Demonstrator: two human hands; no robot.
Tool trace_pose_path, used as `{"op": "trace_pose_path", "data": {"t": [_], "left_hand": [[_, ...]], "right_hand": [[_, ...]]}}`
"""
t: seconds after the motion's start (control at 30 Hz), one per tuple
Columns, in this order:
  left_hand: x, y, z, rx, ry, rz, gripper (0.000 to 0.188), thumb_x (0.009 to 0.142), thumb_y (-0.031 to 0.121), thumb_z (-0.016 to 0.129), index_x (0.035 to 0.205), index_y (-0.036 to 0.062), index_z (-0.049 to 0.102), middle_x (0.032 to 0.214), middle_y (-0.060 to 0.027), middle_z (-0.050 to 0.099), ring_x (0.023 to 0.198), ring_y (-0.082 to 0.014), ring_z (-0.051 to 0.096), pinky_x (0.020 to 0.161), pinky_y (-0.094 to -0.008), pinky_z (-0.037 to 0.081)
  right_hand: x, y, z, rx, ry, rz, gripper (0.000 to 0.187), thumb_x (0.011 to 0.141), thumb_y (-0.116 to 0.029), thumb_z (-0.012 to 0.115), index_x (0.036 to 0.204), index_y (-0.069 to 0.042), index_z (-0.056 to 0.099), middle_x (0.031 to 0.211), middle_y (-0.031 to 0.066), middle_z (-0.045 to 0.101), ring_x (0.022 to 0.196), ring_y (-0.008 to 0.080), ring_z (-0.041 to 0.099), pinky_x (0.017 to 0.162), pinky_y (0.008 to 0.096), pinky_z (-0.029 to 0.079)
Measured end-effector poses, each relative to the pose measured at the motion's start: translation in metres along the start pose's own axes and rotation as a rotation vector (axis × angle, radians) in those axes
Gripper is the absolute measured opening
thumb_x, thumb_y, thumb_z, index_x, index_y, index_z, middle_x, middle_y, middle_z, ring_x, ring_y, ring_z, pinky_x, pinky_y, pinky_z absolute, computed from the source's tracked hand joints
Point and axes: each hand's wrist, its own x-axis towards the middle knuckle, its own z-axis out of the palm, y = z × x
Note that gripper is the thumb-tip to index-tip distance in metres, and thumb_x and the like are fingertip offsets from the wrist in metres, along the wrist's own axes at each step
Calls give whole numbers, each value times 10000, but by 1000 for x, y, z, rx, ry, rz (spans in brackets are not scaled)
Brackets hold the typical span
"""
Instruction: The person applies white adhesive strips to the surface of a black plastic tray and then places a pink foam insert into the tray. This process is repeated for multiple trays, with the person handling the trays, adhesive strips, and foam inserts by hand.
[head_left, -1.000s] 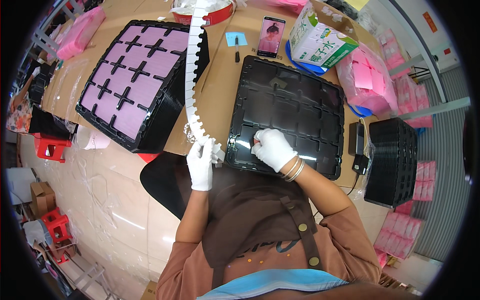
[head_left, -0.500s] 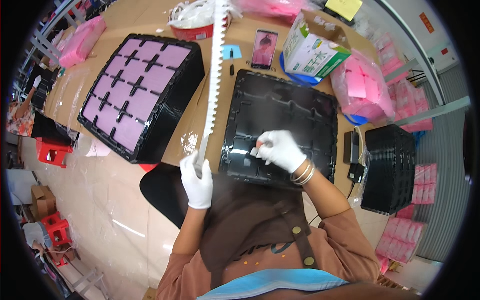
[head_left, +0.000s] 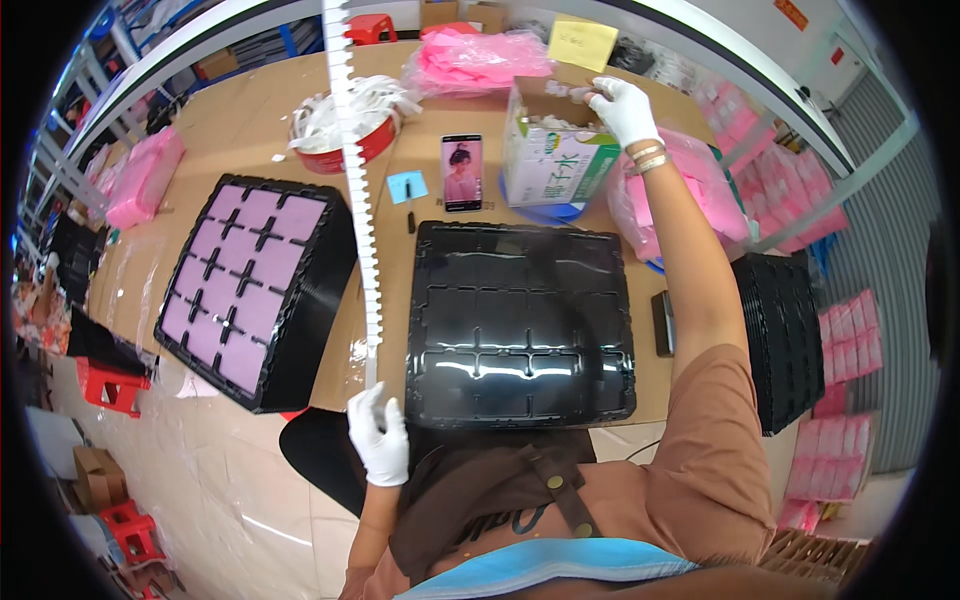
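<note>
My left hand (head_left: 379, 437), in a white glove, is closed on the bottom end of a long white toothed strip (head_left: 355, 180), which stands up past the table. My right hand (head_left: 622, 110), also gloved, reaches over the rim of an open white-and-green carton (head_left: 545, 160). Its fingers are slightly bent and apart, with small white scraps beside the fingertips; I see nothing held. White bits lie inside the carton. In front of me a black plastic tray (head_left: 520, 325) with shallow compartments lies on the table.
Stacked black trays with purple sheets (head_left: 245, 280) stand at left, another black tray stack (head_left: 785, 340) at right. A red tub (head_left: 345, 150) of white strips, a phone (head_left: 462, 172), a black pen (head_left: 409, 210) and a pink wrapped bundle (head_left: 685, 190) lie about.
My right hand has gone from the black tray up and away to the carton. The left hand and its strip have shifted a little left and down, while the whole view has tilted upward.
</note>
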Motion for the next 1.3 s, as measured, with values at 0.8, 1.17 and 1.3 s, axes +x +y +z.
{"op": "trace_pose_path", "data": {"t": [0.8,1.17,1.3], "left_hand": [[122,119,145,-768,-910,-427,232,966,198,530,1102,46,640,871,-1,612,627,-37,481,546,-176,392],[163,221,292,-1199,-820,-385,228,880,213,593,974,15,656,906,-62,640,806,-138,573,731,-285,468],[143,189,179,-1260,-782,-684,162,869,145,657,971,22,630,899,-27,639,813,-119,610,762,-274,504]], "right_hand": [[-169,98,-86,288,118,437,155,771,-116,685,885,-12,675,846,109,662,797,291,622,782,349,486],[-228,-36,-150,43,257,-82,254,874,-271,633,993,-47,641,1094,133,625,1025,298,589,931,420,436],[-285,16,-96,1201,424,915,540,989,-385,460,1351,5,366,1271,208,511,1200,299,502,1024,383,397]]}}
